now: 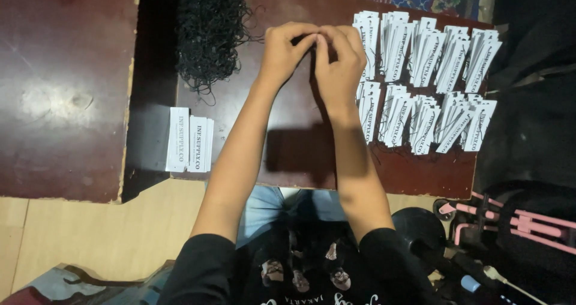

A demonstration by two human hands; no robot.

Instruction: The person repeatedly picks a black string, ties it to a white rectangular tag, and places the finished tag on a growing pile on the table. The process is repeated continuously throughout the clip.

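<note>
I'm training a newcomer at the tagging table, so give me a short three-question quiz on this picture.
1. True or false: both hands meet above the dark table.
2. What lies left of the left hand: A) black strings, B) scissors, C) a cup?
3. On which side of the right hand do the fanned rows of white tags lie?

Key: 1 true; 2 A; 3 the right side.

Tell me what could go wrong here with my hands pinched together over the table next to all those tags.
The tangled black string pile could snag when a strand is pulled. The right hand works close to the stacked strung tags and might knock them askew. The small tag stack lies at the table edge and may slip off.
</note>
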